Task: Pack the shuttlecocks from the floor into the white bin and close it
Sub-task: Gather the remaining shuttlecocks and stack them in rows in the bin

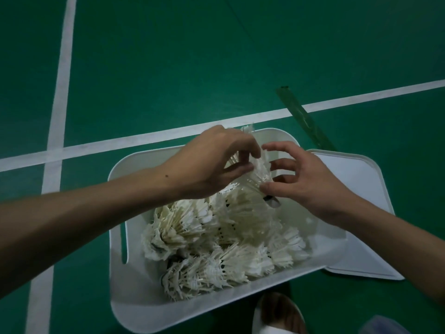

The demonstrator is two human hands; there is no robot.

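Note:
The white bin (134, 307) stands open on the green court floor, holding several worn white feather shuttlecocks (207, 239). Above its far half, both hands hold a bunch of shuttlecocks (258, 171). My left hand (216, 162) comes in from the left, with thumb and fingers pinching the feathers. My right hand (303, 179) comes in from the right, its thumb and fingertips gripping the same bunch near a dark cork end. The bin's white lid (370, 213) lies flat on the floor, right of the bin.
White court lines (57, 112) cross the green floor left of and behind the bin. A green strip of tape (303, 116) lies on the floor behind the lid. A foot in a white slipper (277, 314) stands just below the bin's near edge.

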